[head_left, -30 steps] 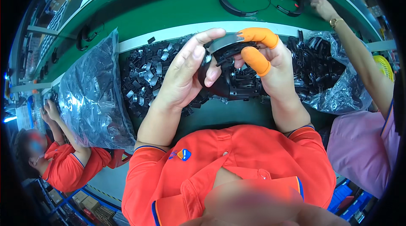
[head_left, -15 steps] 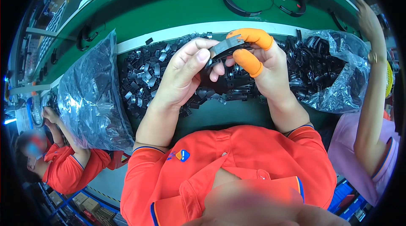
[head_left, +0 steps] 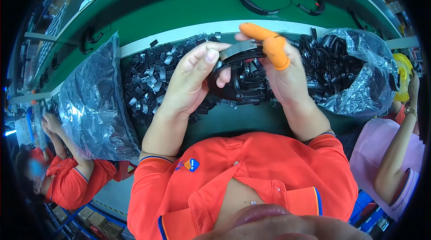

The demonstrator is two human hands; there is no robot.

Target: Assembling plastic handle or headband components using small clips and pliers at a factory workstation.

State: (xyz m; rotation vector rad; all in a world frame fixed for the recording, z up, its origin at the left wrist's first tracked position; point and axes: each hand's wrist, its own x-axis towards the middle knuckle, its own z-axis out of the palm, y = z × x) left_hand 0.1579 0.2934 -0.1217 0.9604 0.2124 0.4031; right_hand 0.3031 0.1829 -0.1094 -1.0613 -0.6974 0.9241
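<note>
The curved black band [head_left: 240, 50], probably light, stiff and slick, best taken by its ends, is pinched by the left hand [head_left: 195, 69]; whether the right hand [head_left: 287, 76] grips it, I cannot tell. Small black parts [head_left: 157, 76] lie below.

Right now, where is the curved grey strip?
The strip is at upper centre of the head view, its left end in the left hand, its right end beside the orange finger covers of the right hand.

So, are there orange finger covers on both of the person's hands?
No, orange finger covers show only on the right hand, while the left hand is bare.
</note>
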